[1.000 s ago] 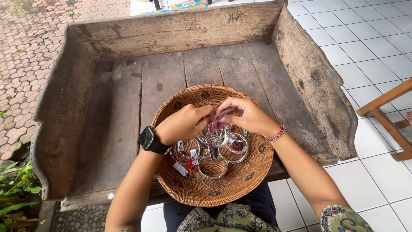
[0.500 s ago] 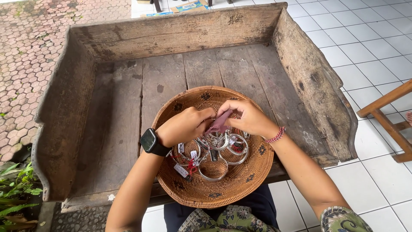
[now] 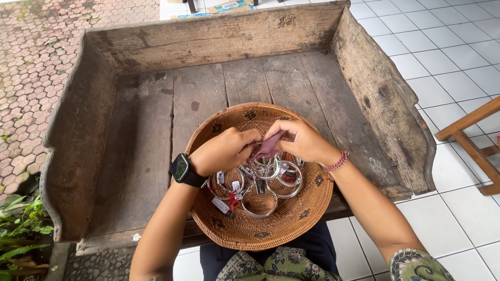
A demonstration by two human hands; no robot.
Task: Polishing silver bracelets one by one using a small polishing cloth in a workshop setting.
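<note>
Both hands meet at frame centre over basket. L hand closed, pinching cloth; R hand pinches its other end. Cloth axis runs lower left–upper right, between fingertips. Bangles just below, nearer L hand. Tray beneath.

Bright, even daylight, soft and diffuse, no hard-edged shadows. Faint shade under both hands and along the inner walls of the wooden tray. Mild glare off white floor tiles toward 2 o'clock. Sharp focus throughout; slight wide-angle bowing at the frame edges, notably toward 9 o'clock.
</note>
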